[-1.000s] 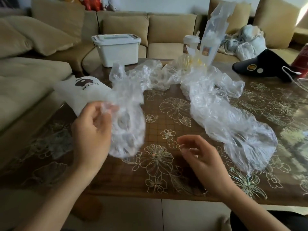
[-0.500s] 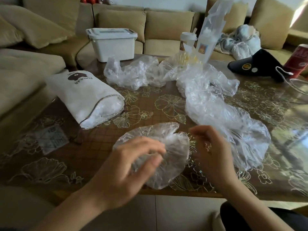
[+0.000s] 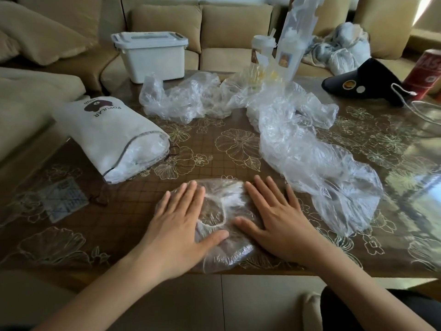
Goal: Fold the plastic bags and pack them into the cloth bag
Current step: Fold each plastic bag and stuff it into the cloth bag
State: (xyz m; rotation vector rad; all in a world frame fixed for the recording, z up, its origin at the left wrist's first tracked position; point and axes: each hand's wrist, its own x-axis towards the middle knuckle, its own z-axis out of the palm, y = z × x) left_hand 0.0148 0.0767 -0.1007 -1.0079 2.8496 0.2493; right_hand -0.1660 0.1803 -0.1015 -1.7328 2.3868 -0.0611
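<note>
On glossy table (image 3: 214, 163) | left hand (image 3: 181, 225), right hand (image 3: 274, 218) flat, pressing crinkly clear bag (image 3: 214, 206)

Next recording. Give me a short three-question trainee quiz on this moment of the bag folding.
1. True or false: the left hand and the right hand both press flat on one plastic bag.
2. Where is the cloth bag? A) under the hands B) on the table, left of the hands C) held in the right hand
3. Fill in: the cloth bag's open mouth shows clear ___ inside.
Key: 1 true; 2 B; 3 plastic
</note>
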